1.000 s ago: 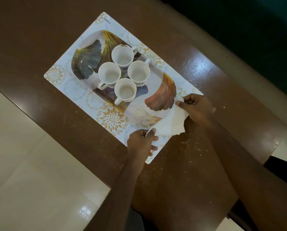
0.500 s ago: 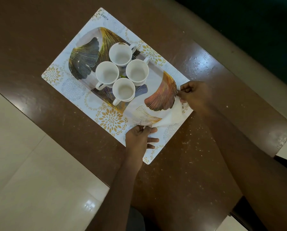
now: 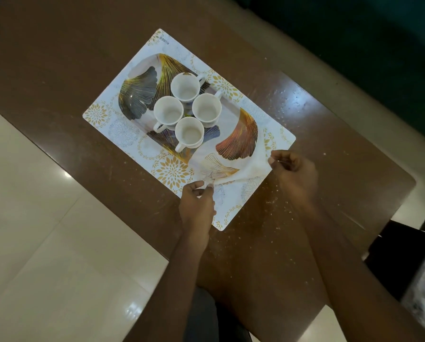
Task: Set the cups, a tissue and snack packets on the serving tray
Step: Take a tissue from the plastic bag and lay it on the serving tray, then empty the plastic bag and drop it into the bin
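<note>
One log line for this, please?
left hand pinches thin white tissue | right hand pinches tissue | four white ceramic cups on leaf-patterned tray

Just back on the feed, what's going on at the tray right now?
A person is spreading a tissue over the near end of the leaf-patterned serving tray. The left hand pinches one corner and the right hand pinches another. Four empty white cups stand clustered on the tray, which sits on a floral placemat on the brown table. No snack packets are in view.
</note>
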